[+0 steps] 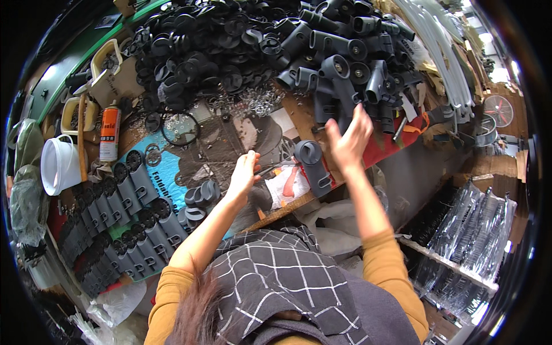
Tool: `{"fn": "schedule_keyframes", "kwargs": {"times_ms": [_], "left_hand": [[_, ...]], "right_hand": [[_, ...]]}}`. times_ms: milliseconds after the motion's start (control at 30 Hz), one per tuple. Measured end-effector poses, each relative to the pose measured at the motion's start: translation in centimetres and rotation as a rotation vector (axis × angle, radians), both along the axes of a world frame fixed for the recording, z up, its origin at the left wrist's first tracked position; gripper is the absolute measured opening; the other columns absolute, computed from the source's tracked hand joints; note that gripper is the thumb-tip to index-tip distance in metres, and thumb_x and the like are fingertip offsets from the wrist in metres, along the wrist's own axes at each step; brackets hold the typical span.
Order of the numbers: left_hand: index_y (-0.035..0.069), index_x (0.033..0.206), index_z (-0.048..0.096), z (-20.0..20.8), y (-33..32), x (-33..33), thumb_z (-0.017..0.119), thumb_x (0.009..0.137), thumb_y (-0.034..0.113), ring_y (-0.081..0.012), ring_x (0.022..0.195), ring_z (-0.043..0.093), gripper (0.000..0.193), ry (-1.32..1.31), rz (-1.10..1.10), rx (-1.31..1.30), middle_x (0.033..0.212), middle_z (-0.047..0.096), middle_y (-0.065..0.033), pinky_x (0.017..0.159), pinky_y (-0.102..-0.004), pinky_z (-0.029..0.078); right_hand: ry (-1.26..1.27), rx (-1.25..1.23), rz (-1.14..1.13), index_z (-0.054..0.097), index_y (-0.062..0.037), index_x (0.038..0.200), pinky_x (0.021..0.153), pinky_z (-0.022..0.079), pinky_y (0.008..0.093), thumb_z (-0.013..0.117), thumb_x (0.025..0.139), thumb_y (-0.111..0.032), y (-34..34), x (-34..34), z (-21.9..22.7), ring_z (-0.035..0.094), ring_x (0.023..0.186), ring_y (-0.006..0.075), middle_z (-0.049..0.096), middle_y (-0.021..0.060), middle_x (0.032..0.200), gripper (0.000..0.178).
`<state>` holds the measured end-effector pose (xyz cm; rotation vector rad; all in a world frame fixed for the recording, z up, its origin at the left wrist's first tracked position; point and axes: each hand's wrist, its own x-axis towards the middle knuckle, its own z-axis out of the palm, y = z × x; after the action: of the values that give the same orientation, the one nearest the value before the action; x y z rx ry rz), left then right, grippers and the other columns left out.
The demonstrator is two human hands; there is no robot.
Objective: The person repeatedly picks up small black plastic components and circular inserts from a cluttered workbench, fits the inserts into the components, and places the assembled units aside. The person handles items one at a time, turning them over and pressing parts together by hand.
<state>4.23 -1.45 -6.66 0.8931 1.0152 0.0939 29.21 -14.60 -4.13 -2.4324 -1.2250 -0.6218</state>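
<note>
My right hand (351, 141) reaches out with thumb and fingers apart, at the near edge of a heap of dark grey plastic tube fittings (339, 86). Nothing shows in its grasp. My left hand (244, 172) hovers over the bench with its fingers closed together. A thin metallic piece (265, 171) shows beside its fingertips, but I cannot tell whether the hand holds it. Between my hands, one grey fitting with a round cap (313, 167) lies at the bench's front edge.
Rows of grey fittings (132, 201) line the left side, near an orange spray can (109, 133) and a white bucket (60, 167). Black round caps (201, 52) and small metal parts (261, 102) lie farther back. Wrapped black parts fill a rack (454, 264) at right.
</note>
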Motion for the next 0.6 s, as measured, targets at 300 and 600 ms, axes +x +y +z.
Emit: {"fn": "schedule_keyframes", "kwargs": {"times_ms": [300, 600], "left_hand": [[0.011, 0.118, 0.056, 3.2, 3.1, 0.0, 0.049, 0.096, 0.047, -0.0155, 0.106, 0.055, 0.043, -0.189, 0.125, 0.018, 0.115, 0.057, -0.0043, 0.086, -0.0322, 0.046], [0.011, 0.113, 0.063, -1.2, 5.0, -3.0, 0.068, 0.078, 0.025, -0.0200, 0.097, 0.063, 0.037, -0.028, -0.201, 0.311, 0.106, 0.066, -0.0102, 0.088, -0.0317, 0.048]], "right_hand": [[0.293, -0.124, -0.041, 0.048, -0.0032, 0.119, 0.079, 0.043, 0.0513, 0.068, 0.068, -0.027, 7.3, -1.5, 4.5, 0.054, 0.096, 0.0383, 0.053, 0.0172, 0.107, 0.060], [0.527, -0.086, 0.270, 0.063, -0.0024, 0.098, 0.079, 0.046, 0.0418, 0.069, 0.078, -0.046, 21.1, -6.2, -1.0, 0.060, 0.088, 0.0333, 0.063, 0.0160, 0.089, 0.048]]}}
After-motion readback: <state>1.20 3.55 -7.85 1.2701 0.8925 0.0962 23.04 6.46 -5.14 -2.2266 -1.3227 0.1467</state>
